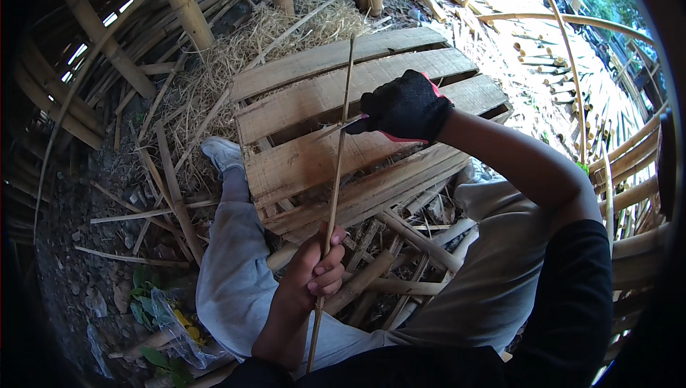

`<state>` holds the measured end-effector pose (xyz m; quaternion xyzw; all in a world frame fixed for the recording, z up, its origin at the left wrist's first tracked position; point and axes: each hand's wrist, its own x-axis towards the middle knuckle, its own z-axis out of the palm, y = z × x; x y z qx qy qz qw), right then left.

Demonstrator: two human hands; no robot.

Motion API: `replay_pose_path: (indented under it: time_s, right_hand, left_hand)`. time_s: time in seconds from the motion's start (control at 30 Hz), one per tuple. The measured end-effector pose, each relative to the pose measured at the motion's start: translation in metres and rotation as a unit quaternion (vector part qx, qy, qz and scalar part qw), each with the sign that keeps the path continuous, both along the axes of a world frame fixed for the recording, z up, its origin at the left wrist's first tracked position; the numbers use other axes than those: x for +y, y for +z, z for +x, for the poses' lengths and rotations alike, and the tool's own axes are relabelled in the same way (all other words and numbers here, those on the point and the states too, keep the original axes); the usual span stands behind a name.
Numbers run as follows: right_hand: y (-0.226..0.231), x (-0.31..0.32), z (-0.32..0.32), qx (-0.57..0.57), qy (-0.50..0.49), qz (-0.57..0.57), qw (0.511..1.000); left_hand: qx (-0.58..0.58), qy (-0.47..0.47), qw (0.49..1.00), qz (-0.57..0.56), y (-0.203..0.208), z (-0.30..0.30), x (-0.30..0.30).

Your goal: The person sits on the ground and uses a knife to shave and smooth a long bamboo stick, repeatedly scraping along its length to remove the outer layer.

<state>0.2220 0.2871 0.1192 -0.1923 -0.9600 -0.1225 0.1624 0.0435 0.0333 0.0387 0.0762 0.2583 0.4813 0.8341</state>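
Observation:
A long, thin bamboo strip [336, 195] runs upright through the middle of the view, from my lap to above the wooden pallet. My bare left hand [319, 268] is closed around its lower part, fingers wrapped. In a black glove with red trim, my right hand [407, 108] is closed on what looks like a knife [330, 132]; the narrow blade lies across the strip, and the glove hides the handle. Beneath my hands is the slatted wooden pallet [286, 170], its boards worn, with gaps between them.
Dry shavings [286, 41] are heaped beyond the pallet. Bamboo posts [182, 6] and stacked poles stand at the left and back. Cut bamboo pieces [550, 59] lie in sunlight at the right. Bamboo offcuts [364, 281] lie between my legs; a clear plastic bag [179, 324] is at lower left.

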Motion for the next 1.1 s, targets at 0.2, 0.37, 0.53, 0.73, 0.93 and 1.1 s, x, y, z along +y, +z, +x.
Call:
replay_pose_path:
  time_s: [0.2,0.37,0.53,0.73,0.93,1.1]
  right_hand:
    - [0.000,-0.012,0.004,-0.087,-0.018,-0.029,0.996]
    - [-0.010,0.017,0.000,-0.038,-0.018,-0.042,0.998]
    - [0.007,0.011,0.000,-0.140,-0.058,0.000,0.988]
    - [0.007,0.052,0.027,-0.202,-0.158,0.055,0.965]
    - [0.003,0.032,0.003,-0.127,-0.109,0.038,0.985]
    - [0.015,0.101,0.064,-0.110,-0.243,0.118,0.957]
  left_hand:
    - [0.038,-0.030,0.999,-0.003,0.002,0.006,-0.006]
    - [0.019,-0.029,0.999,-0.013,0.008,0.000,-0.003]
    - [0.040,-0.025,0.999,-0.012,0.008,0.004,-0.007]
    - [0.028,-0.032,0.999,-0.011,0.013,-0.004,-0.004]
    - [0.024,-0.032,0.999,-0.014,0.004,0.001,-0.007]
    - [0.019,-0.061,0.998,-0.027,0.013,0.000,-0.002]
